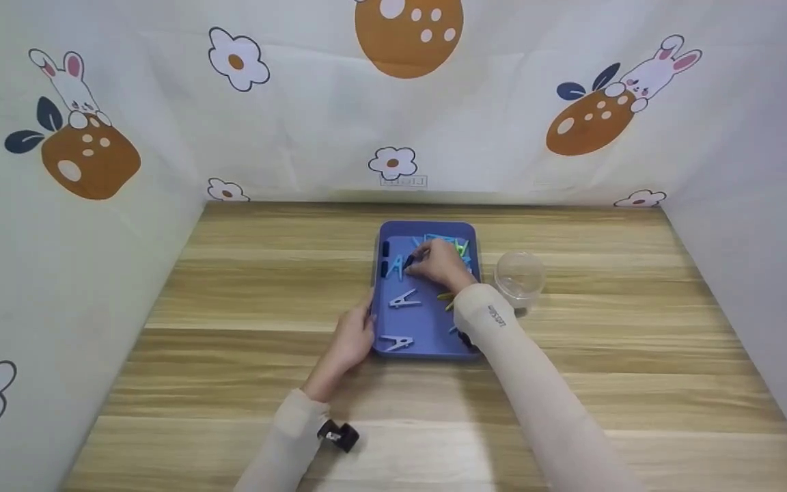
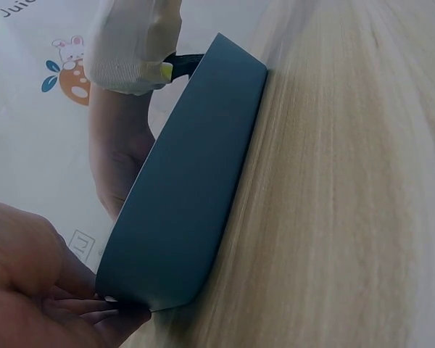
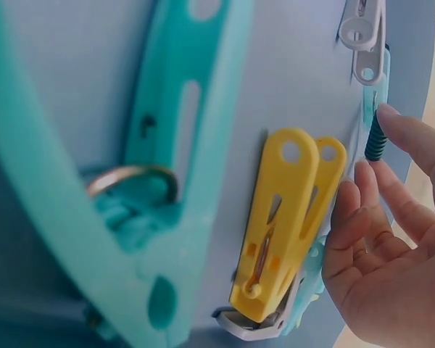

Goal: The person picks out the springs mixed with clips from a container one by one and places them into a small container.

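1. Pinched narrowly between the thumb and fingers of the right hand (image 1: 440, 263) is a dark ribbed piece (image 3: 375, 139); it is held within the blue tray (image 1: 424, 328), toward the tray's far end, just beside a light-blue clip (image 1: 396, 266).
2. By the left hand (image 1: 354, 335), the tray is gripped at its left wall, with the fingers bent against the edge.
3. Against the inside of the tray's left wall, near the far end, two black pieces (image 1: 385, 250) are lined up, one nearer than the other.
4. Along the tray's left half, two pale grey clips are laid apart: an upper grey clip (image 1: 405, 299) about midway along, and a lower grey clip (image 1: 397, 342) close to the near end.
5. At the tray's far right, partly covered by the right hand, a green clip (image 1: 461, 247) and several blue clips (image 1: 438, 238) are bunched together.
6. Farther down the tray's right side, a yellow clip (image 1: 446, 297) is partly hidden by the right sleeve (image 1: 486, 314).
7. Just outside the tray's right wall, a clear round tub (image 1: 520, 277) is set on the wooden table (image 1: 264, 273); whether it is lidded cannot be told.
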Available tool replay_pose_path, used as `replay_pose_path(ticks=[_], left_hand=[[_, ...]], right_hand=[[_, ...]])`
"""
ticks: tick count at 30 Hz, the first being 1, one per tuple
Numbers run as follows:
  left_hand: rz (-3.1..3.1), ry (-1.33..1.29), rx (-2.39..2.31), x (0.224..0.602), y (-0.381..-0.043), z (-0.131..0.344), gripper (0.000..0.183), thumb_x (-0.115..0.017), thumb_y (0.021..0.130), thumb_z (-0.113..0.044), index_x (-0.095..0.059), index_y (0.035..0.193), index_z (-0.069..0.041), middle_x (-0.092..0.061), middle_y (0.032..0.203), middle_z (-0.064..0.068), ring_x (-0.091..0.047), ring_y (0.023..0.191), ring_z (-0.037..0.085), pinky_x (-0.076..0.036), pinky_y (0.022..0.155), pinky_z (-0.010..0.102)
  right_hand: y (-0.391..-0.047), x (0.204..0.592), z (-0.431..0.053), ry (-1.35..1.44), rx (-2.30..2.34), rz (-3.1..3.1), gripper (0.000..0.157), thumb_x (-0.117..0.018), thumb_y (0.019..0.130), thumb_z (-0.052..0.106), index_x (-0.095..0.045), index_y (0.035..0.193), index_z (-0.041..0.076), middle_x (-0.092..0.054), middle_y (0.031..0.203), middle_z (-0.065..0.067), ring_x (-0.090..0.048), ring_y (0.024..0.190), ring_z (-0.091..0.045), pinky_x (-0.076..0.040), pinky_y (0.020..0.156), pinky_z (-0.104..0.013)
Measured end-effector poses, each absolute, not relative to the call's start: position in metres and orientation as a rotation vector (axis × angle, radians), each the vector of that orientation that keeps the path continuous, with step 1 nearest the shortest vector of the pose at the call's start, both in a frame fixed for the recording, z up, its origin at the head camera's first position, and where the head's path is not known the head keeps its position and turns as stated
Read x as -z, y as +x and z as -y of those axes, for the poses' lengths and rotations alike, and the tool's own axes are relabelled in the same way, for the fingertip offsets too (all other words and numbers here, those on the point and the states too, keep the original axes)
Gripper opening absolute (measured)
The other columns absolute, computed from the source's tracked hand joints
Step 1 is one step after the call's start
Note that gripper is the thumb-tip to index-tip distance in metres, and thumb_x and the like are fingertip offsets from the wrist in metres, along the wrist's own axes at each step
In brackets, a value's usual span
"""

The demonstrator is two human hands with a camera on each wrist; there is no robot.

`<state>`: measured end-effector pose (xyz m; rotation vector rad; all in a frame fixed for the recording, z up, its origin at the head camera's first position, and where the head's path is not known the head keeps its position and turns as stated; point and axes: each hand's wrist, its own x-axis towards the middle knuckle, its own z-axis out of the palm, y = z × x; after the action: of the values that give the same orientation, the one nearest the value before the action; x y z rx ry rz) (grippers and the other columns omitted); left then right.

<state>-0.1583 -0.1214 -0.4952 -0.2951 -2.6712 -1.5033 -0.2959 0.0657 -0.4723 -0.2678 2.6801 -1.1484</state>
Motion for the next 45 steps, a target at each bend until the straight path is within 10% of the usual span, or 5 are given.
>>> replay_pose_path(ticks=[45], left_hand=[[2.680,-0.263,1.522,0.495,-0.160,0.120,0.052,-0.046,0.098,0.014,-0.038,0.149,0.023,-0.046,0.150,0.042,-0.047,0.141,0.054,-0.037,0.123,0.059]], right_hand=[[-0.291,0.453,-0.079,-0.304,1.083,-2.738,0.037,-0.083,0.089,0.016,-0.077,0.120,-0.002,-0.077,0.107,-0.018,-0.068,0.088,-0.023,-0.062,0.081,-0.038]])
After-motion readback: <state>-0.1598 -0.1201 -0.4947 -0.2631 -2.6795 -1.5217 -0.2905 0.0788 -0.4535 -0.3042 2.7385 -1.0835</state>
